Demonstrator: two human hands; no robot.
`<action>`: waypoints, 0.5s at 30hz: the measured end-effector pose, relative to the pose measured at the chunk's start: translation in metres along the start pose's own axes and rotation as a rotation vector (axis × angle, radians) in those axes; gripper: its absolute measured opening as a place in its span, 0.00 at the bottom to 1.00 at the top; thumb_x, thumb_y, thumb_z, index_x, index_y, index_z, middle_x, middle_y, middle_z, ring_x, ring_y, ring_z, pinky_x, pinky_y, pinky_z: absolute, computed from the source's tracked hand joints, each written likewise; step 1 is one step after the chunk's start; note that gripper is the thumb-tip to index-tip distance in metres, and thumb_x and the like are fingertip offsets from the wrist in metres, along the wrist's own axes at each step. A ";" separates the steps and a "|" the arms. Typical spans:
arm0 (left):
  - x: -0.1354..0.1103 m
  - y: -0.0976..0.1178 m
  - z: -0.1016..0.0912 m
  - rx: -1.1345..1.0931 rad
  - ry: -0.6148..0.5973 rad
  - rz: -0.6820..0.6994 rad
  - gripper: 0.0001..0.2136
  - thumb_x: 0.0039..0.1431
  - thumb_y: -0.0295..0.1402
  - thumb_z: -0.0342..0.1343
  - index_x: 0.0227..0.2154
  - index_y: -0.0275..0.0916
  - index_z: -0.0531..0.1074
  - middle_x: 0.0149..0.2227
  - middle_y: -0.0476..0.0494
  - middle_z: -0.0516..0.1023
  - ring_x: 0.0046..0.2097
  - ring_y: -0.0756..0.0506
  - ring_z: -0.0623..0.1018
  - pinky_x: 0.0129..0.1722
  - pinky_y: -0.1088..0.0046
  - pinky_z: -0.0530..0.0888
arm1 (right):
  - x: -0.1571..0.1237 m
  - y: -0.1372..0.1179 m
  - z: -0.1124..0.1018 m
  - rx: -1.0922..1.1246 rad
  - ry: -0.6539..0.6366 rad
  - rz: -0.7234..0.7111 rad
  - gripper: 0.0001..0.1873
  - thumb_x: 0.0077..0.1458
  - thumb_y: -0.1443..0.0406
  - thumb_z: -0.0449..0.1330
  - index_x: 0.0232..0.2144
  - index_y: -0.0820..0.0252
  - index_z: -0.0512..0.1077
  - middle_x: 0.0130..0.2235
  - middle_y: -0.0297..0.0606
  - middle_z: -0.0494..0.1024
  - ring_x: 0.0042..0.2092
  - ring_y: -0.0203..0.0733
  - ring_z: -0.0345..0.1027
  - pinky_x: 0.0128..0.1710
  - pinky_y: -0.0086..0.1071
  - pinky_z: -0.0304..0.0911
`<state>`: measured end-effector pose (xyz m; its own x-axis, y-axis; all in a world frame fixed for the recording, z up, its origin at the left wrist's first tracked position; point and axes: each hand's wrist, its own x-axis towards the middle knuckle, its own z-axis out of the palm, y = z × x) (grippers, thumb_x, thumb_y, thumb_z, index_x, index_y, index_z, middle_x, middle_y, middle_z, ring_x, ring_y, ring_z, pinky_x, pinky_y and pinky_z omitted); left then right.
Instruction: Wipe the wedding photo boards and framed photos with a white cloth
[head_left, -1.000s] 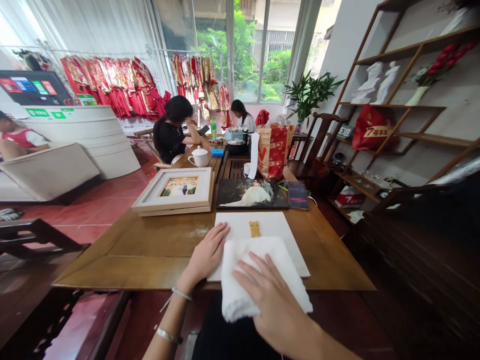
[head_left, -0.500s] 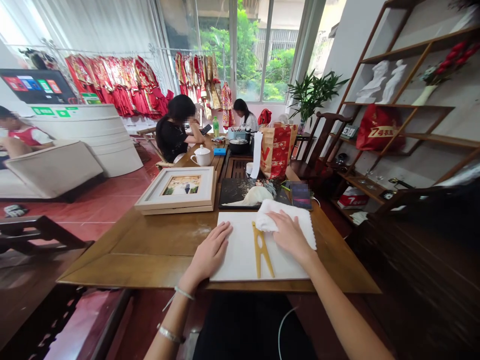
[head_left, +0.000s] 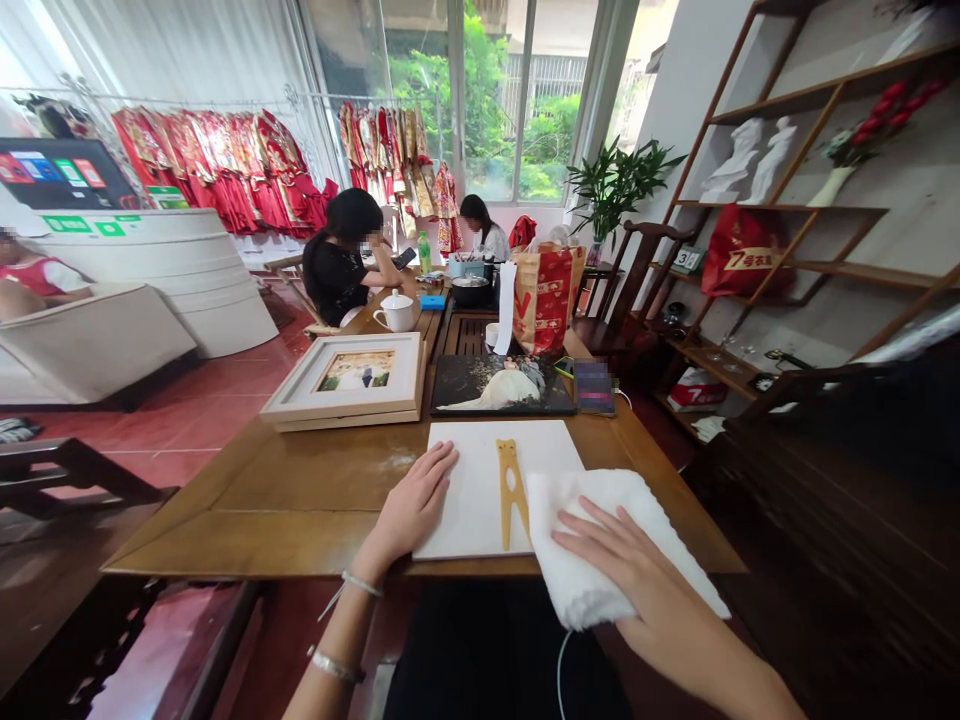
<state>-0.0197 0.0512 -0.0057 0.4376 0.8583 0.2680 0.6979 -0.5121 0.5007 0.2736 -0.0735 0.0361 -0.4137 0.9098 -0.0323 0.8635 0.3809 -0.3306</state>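
Observation:
A white board [head_left: 465, 500] lies flat at the table's front edge. My left hand [head_left: 420, 495] rests on its left side, fingers stretched out and holding nothing. On the board is a yellow wooden piece [head_left: 513, 495] with two legs and an oval hole. A white cloth [head_left: 585, 490] is spread over the board's right side and hangs past the table's front edge. My right hand [head_left: 622, 555] lies on top of the cloth with its fingers apart, pressing on it. The cloth hides the board's right front corner and the tip of the piece's right leg.
Behind the board are a dark photo panel [head_left: 502, 385], a phone [head_left: 595, 387] and a white picture frame [head_left: 345, 375] at left. Farther back stand a paper bag [head_left: 541, 300] and a lidded cup [head_left: 396, 312]. Two people sit at the table's far end.
My right hand and the cloth have moved toward me and to the right. The cloth, bunched near the board's top before, now lies spread out. My left hand stays on the board.

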 end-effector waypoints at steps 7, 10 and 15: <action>0.000 0.001 -0.002 -0.003 -0.024 -0.014 0.20 0.65 0.32 0.39 0.58 0.40 0.63 0.63 0.45 0.61 0.65 0.45 0.58 0.64 0.61 0.56 | 0.087 0.042 -0.018 -0.013 0.067 0.086 0.47 0.36 0.78 0.48 0.63 0.56 0.53 0.67 0.40 0.48 0.67 0.44 0.35 0.64 0.51 0.36; 0.000 0.003 -0.003 0.002 -0.033 -0.026 0.20 0.65 0.32 0.39 0.58 0.39 0.63 0.63 0.44 0.61 0.65 0.44 0.58 0.64 0.60 0.56 | 0.117 0.046 -0.021 -0.020 0.085 0.122 0.43 0.41 0.76 0.48 0.63 0.57 0.54 0.66 0.40 0.51 0.67 0.45 0.36 0.63 0.53 0.36; 0.001 0.005 -0.003 0.019 -0.038 -0.043 0.21 0.65 0.32 0.39 0.58 0.37 0.63 0.63 0.43 0.60 0.65 0.45 0.57 0.65 0.61 0.55 | 0.105 0.030 -0.008 -0.095 0.081 0.066 0.46 0.37 0.78 0.49 0.62 0.55 0.55 0.66 0.37 0.51 0.67 0.46 0.34 0.63 0.54 0.32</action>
<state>-0.0178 0.0496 -0.0008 0.4275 0.8780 0.2152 0.7272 -0.4755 0.4950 0.2586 0.0348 0.0305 -0.3337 0.9423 0.0260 0.9132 0.3299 -0.2394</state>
